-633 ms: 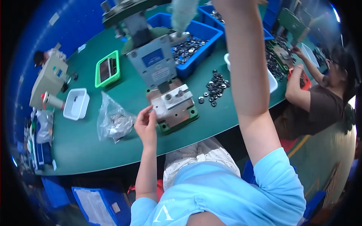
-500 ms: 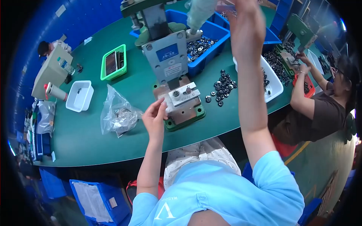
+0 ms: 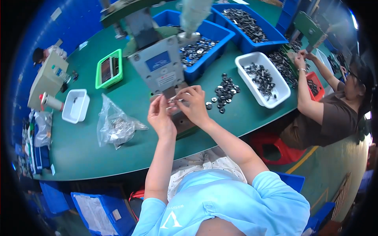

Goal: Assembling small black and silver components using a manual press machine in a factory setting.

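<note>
My left hand (image 3: 162, 120) and my right hand (image 3: 195, 106) meet in front of the green bench press (image 3: 157, 65), just over its metal base (image 3: 183, 125). Thumb and fingers of both are pinched together around something small, with a thin light edge showing between them; its kind is hidden by the fingers. Most of the press's fixture block is covered by my hands. The press's lever (image 3: 195, 15), wrapped in clear plastic, slants up above my right hand. Beside the press, to the right, lies a loose heap of small round black-and-silver parts (image 3: 225, 90).
Left of the press are a clear plastic bag of small metal pieces (image 3: 120, 129), a green tray (image 3: 98, 84) and a white tray (image 3: 80, 114). Blue bins (image 3: 220, 46) and a white bin (image 3: 275, 98) of small parts stand right. A co-worker (image 3: 327, 98) sits at another press.
My right hand has come down from up by the press lever and joined my left hand at the fixture. My left fingers have closed in. The whole view has shifted slightly.
</note>
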A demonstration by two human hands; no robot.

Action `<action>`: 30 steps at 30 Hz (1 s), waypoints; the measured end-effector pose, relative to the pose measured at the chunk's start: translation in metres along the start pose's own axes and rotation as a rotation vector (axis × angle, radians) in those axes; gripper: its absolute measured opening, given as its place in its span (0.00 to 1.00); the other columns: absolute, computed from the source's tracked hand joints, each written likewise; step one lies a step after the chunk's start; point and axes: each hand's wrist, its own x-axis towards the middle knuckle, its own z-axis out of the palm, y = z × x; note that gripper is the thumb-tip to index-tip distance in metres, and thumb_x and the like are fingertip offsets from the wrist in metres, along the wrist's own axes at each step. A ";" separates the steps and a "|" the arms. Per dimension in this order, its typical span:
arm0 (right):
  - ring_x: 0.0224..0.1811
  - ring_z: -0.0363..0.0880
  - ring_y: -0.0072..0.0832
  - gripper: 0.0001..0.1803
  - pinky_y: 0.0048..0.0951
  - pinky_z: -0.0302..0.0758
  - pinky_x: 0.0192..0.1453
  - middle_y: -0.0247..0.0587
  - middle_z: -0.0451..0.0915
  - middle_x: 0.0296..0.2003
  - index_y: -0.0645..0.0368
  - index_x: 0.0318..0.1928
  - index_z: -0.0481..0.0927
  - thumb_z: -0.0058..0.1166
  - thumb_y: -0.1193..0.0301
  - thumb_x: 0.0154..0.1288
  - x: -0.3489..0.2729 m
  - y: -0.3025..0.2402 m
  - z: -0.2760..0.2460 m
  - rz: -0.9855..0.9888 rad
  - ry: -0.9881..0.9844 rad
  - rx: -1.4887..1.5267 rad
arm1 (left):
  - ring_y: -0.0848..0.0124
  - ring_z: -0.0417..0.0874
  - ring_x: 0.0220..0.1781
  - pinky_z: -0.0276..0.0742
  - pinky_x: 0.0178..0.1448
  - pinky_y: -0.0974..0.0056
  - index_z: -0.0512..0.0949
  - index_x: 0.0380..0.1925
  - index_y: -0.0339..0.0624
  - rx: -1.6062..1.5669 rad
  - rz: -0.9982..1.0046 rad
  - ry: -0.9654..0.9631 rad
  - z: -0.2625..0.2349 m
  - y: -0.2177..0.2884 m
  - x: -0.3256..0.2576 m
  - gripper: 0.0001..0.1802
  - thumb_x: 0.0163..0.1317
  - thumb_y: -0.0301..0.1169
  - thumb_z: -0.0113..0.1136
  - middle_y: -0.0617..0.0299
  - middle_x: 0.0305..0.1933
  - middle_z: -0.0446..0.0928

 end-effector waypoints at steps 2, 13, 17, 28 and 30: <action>0.42 0.70 0.32 0.03 0.32 0.63 0.47 0.31 0.77 0.34 0.54 0.27 0.82 0.61 0.72 0.49 0.004 0.005 -0.017 0.041 0.034 0.041 | 0.75 0.77 0.27 0.75 0.27 0.74 0.75 0.37 0.34 0.015 0.067 0.010 -0.010 -0.006 0.006 0.08 0.60 0.27 0.58 0.62 0.32 0.76; 0.44 0.72 0.34 0.11 0.32 0.67 0.50 0.39 0.79 0.34 0.58 0.37 0.81 0.53 0.79 0.50 0.020 0.086 -0.186 0.202 0.380 -0.373 | 0.68 0.82 0.32 0.80 0.39 0.68 0.74 0.41 0.34 0.183 -0.023 -0.140 -0.010 0.014 -0.026 0.10 0.61 0.27 0.57 0.51 0.34 0.79; 0.38 0.74 0.33 0.07 0.30 0.71 0.43 0.39 0.79 0.30 0.58 0.33 0.81 0.54 0.78 0.53 0.004 0.078 -0.138 0.023 0.048 -0.264 | 0.68 0.82 0.34 0.80 0.40 0.70 0.77 0.37 0.28 0.342 -0.086 -0.185 -0.007 0.003 -0.014 0.09 0.58 0.23 0.59 0.53 0.35 0.79; 0.39 0.71 0.36 0.07 0.32 0.71 0.44 0.38 0.78 0.29 0.59 0.32 0.80 0.54 0.78 0.50 -0.011 0.062 -0.113 0.057 -0.121 -0.193 | 0.67 0.83 0.36 0.81 0.44 0.67 0.71 0.35 0.33 0.253 -0.013 -0.155 -0.007 0.002 0.009 0.10 0.57 0.24 0.62 0.52 0.33 0.80; 0.40 0.70 0.36 0.08 0.33 0.70 0.45 0.39 0.77 0.30 0.58 0.33 0.80 0.55 0.77 0.50 -0.015 0.061 -0.106 0.030 -0.252 -0.188 | 0.61 0.83 0.38 0.82 0.43 0.64 0.60 0.34 0.43 0.152 0.010 -0.133 -0.003 0.002 0.005 0.16 0.58 0.24 0.60 0.47 0.35 0.79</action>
